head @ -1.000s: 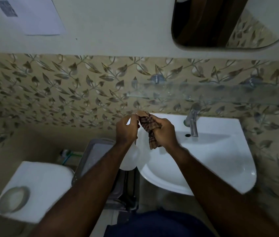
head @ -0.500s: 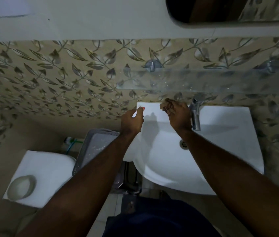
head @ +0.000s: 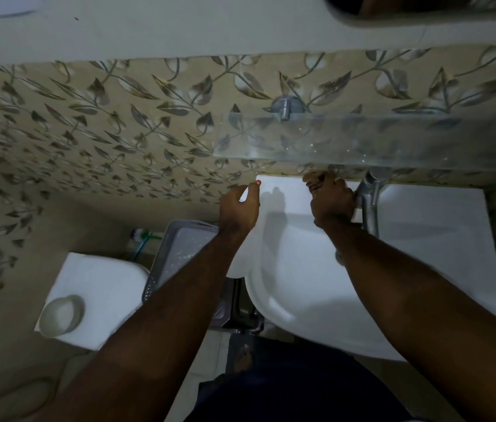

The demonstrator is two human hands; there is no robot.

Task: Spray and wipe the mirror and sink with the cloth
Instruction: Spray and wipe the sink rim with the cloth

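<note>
Nearest, two bare forearms reach away over the white ceramic sink, which is hard, glossy and probably slick when wet. The left hand has its grip closed around a translucent white plastic spray bottle with a red-tipped nozzle, at the sink's left rim; it looks light and slightly squeezable, best held at the neck with a finger on the trigger. The right hand is closed on a bunched brown checked cloth at the far rim, just left of the chrome tap; soft and limp, it wants bunching in the palm. Beyond hang a clear glass shelf and the dark-edged mirror, both fragile.
</note>
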